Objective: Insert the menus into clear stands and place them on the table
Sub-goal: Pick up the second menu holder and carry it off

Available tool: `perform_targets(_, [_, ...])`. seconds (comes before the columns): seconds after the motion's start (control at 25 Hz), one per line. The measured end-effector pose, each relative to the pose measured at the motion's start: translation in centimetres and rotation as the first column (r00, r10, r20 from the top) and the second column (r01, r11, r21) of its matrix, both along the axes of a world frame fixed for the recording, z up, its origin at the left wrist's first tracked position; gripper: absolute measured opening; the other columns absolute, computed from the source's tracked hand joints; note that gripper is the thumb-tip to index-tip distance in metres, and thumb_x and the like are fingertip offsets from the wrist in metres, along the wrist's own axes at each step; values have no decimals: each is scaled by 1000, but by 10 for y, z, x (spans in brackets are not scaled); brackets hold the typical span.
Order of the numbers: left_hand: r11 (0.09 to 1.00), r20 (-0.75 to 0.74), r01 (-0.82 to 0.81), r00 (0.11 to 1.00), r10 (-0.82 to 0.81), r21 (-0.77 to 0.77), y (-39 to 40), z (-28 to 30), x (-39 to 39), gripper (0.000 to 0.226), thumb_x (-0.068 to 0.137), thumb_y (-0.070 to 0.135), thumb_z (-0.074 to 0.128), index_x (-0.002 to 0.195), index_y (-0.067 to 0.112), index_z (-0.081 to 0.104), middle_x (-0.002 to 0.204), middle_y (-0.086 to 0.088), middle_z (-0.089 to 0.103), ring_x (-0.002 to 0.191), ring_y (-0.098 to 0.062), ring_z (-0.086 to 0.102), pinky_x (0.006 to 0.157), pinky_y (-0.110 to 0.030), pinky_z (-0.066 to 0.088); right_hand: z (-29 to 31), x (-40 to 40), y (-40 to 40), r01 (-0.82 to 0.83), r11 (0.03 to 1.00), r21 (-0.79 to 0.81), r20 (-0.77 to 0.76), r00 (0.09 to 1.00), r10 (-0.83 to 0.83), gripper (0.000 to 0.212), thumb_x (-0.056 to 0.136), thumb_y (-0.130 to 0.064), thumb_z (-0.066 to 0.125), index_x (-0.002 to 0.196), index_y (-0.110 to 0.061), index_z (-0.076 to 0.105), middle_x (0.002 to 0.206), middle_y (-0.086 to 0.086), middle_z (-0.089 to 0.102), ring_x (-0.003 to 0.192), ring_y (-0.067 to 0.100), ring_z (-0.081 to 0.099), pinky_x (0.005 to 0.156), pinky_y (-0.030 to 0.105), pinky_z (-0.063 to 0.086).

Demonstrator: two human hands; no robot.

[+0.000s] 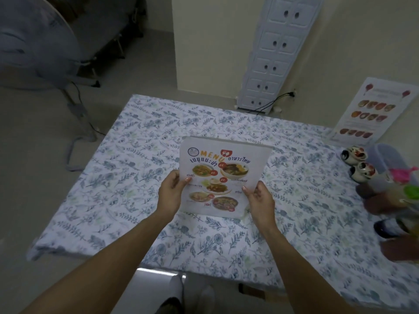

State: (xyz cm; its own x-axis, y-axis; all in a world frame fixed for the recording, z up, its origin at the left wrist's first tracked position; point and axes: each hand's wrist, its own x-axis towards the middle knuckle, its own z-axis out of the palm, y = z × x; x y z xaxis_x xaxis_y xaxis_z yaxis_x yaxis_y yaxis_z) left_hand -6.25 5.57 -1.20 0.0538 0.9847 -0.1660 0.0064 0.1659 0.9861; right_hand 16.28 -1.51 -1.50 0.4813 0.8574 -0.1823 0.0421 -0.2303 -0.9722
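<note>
Now in hand: a printed menu [216,179], upright near the middle of the counter [127,168], its lower edge at or just above the floral cloth.
Left hand: the left hand [171,191] pinches the menu's left edge, thumb on the printed face, fingers behind.
Right hand: the right hand [258,198] pinches the lower right edge in the same way, thumb tip forward on the sheet.
Clear stand: a transparent rim shows along the top and right side of the sheet, and a clear lip at its foot; the menu appears seated in its clear stand [266,155], though how fully cannot be told.
Already placed: a second menu [371,112] stands at the counter's far right corner, leaning toward the wall, apparently in a holder of its own.
Elsewhere on the counter: small painted bowls [360,164] and bottles with coloured caps [408,189] crowd the right edge, well apart from the hands.
Progress: judged well along. One menu is set out, this one looks inserted.
Left to do: settle it and let go. No further loose menus or stands are in view.
</note>
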Motion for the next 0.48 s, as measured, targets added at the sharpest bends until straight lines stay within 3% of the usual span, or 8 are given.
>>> perform_targets(0.16, [999,31,-40,999,40,18,8,1,-7,5,92,16,61,94,13,64,94,0,71,79,-3,70,67,-17,55,8,-5,14,-31,999,16,50,998,30,17,93,-13,62,107,-6,66,101,4,74,89,15,70,79,32,60])
perform_targets(0.24, [998,37,-62,997,61,30,21,3,-17,11,92,17,61,100,9,65,97,0,72,81,-4,71,69,-19,57,14,-11,31,-66,997,31,75,995,64,17,93,-14,62,107,-5,65,100,5,73,88,15,70,80,34,60])
perform_targets(0.48, [992,45,-102,994,99,72,102,27,-75,4,92,17,62,88,17,64,94,1,73,81,-8,71,72,-26,59,28,-59,127,-132,990,47,117,985,126,21,92,-18,64,104,0,62,100,11,72,92,26,70,81,45,59])
